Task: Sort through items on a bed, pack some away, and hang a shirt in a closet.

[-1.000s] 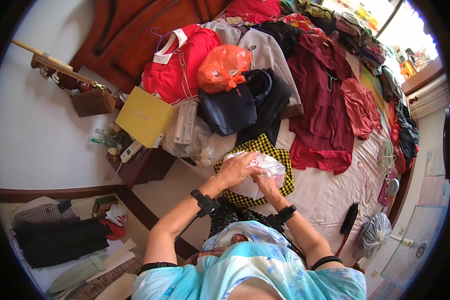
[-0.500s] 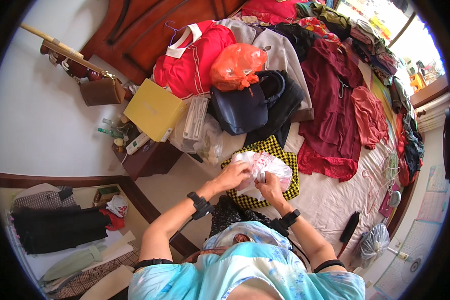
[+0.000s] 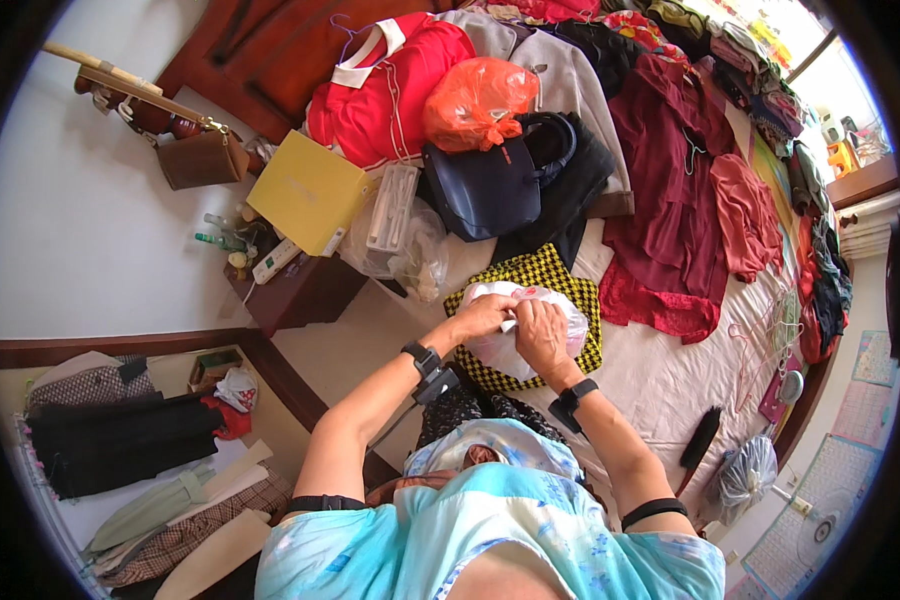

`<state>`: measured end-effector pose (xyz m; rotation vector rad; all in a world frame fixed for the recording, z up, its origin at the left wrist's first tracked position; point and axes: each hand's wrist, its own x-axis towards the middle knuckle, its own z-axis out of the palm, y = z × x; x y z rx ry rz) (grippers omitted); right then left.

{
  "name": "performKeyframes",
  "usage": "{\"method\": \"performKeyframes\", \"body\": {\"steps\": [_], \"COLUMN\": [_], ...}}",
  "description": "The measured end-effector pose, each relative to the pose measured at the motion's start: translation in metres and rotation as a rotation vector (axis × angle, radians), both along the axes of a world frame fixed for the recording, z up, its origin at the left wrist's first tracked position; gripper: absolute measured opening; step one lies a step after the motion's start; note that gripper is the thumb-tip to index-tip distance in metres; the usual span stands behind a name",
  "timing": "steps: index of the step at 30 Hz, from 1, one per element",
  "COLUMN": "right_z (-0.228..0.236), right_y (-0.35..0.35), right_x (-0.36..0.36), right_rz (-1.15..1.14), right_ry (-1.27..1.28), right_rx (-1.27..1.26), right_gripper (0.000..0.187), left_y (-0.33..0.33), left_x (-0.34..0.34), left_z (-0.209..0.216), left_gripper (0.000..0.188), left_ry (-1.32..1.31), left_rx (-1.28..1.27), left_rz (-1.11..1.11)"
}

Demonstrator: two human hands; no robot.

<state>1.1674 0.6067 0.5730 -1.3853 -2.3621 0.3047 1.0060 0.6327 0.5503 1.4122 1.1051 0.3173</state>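
A white plastic bag [image 3: 497, 357] with red print lies on a yellow-and-black houndstooth cloth [image 3: 588, 353] near the bed's edge. My left hand [image 3: 483, 316] is closed on the bag's top, its fingertips pinching gathered plastic. Right beside it, my right hand [image 3: 544, 342] is also closed over the bag's top, knuckles up. The fingers of the two hands meet there, and the exact spot they grip is partly hidden. What the bag contains cannot be made out.
Beyond the cloth are a dark blue handbag [image 3: 482, 190], an orange plastic bag [image 3: 480, 100] and a red garment [image 3: 395, 95]. A yellow box [image 3: 307, 193] stands on the nightstand [image 3: 310, 300] at left. Maroon clothes [image 3: 665, 190] and a black brush [image 3: 702, 437] lie at right.
My left hand has moved right to meet my right hand at the bag's top. My right hand has shifted slightly upward and turned knuckles up.
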Motion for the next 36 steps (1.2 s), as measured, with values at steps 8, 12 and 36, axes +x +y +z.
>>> {"method": "performKeyframes", "body": {"steps": [8,12,36], "right_z": [0.0,-0.005,-0.024], "right_y": [-0.006,-0.005,-0.028], "right_x": [0.0,0.002,0.048], "right_rz": [-0.026,-0.011,-0.308], "right_ry": [0.005,-0.005,0.531], "right_rx": [-0.038,-0.01,-0.54], "right_gripper": [0.016,0.016,0.012], "left_y": [0.007,0.006,0.005], "left_x": [-0.01,-0.007,-0.002], "left_z": [-0.012,-0.002,0.012], "left_gripper": [0.017,0.016,0.012], "left_ry": [-0.377,-0.345,0.478], "left_rx": [-0.522,-0.498,0.35], "left_rz": [0.058,0.094,-0.03]}}
